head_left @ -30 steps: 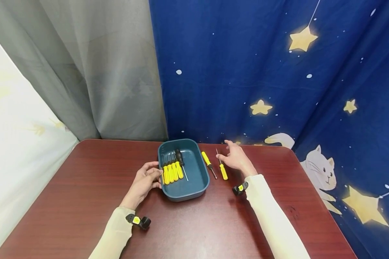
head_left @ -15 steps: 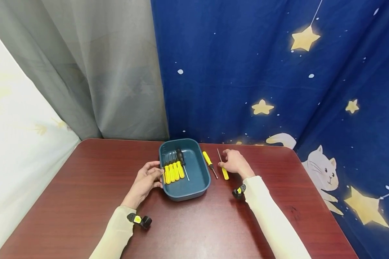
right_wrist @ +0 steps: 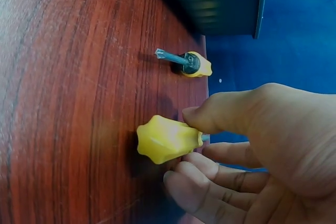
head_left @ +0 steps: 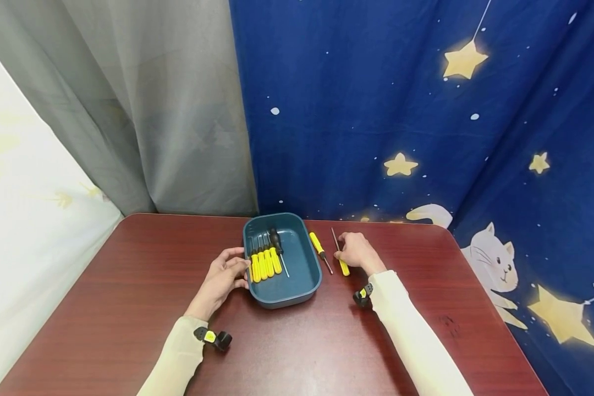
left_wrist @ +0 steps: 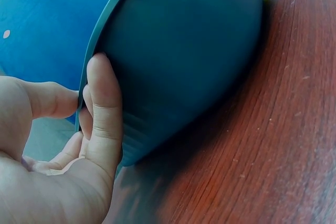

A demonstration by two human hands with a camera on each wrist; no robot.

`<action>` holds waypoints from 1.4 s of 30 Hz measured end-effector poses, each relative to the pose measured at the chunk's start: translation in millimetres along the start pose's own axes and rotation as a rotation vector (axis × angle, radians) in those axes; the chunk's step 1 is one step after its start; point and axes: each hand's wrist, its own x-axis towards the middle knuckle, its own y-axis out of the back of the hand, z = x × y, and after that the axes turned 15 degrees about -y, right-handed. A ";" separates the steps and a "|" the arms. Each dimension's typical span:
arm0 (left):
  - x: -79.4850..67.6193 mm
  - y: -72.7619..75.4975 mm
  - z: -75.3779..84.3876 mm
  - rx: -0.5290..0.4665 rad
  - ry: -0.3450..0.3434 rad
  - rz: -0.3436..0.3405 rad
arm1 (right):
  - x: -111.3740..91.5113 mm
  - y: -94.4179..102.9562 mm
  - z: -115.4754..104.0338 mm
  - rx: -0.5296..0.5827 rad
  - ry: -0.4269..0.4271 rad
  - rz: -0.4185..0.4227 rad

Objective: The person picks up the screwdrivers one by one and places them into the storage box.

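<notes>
My left hand (head_left: 221, 276) pinches the left rim of a dark teal plastic box (head_left: 283, 302); in the left wrist view its thumb and fingers lie on opposite sides of the box wall (left_wrist: 178, 51). Several yellow-handled screwdrivers (head_left: 263, 267) lie side by side in the box, beside one black-handled screwdriver (head_left: 274, 240). To the right of the box, my right hand (head_left: 359, 251) pinches a yellow-handled screwdriver (right_wrist: 167, 140) near the shaft end of its handle, which lies at the table surface. A second, yellow-and-black screwdriver (head_left: 317, 243) lies between that one and the box.
Everything stands on a reddish-brown wooden table (head_left: 297, 352), near its far edge. Behind it hang a grey curtain (head_left: 193, 121) and a blue curtain (head_left: 336, 110) with stars. A small camera is strapped to each wrist.
My right hand has come down from above the shaft onto the screwdriver's handle, and its thumb and fingers have closed there. My left hand and the box stay put.
</notes>
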 end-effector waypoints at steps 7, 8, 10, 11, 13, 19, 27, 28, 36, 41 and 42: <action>0.2 -0.3 0.2 -0.001 -0.002 -0.008 | 0.7 -1.1 -0.8 0.020 -0.013 -0.001; 0.3 -0.2 0.4 -0.002 -0.002 -0.005 | 0.9 -1.3 -0.8 0.025 -0.013 -0.002; 0.0 0.1 0.7 0.000 -0.002 -0.002 | 1.2 -1.4 -0.8 0.038 -0.010 -0.007; -0.1 0.4 0.8 0.002 -0.001 -0.002 | 1.5 -1.5 -0.6 0.045 -0.008 -0.010; -0.6 0.9 1.2 0.004 0.001 0.000 | 1.8 -1.7 -0.1 0.054 -0.007 -0.016; -0.5 1.6 0.7 0.004 0.003 -0.004 | 2.9 -1.4 4.3 0.060 -0.005 -0.031; 0.7 1.4 -1.4 -0.003 -0.001 -0.006 | 2.6 0.6 9.1 0.125 -0.010 -0.048; 0.6 1.3 -1.4 -0.005 -0.001 -0.004 | 2.2 0.9 9.3 0.136 -0.015 -0.052; -0.1 0.6 -1.5 -0.013 -0.004 -0.015 | -0.2 3.1 10.3 0.217 -0.046 -0.087; -0.3 1.8 -2.3 -0.017 -0.006 -0.013 | -0.5 3.2 9.9 0.225 -0.032 -0.075; -0.3 2.1 -2.4 -0.017 -0.006 -0.014 | -0.3 3.1 10.0 0.225 -0.029 -0.071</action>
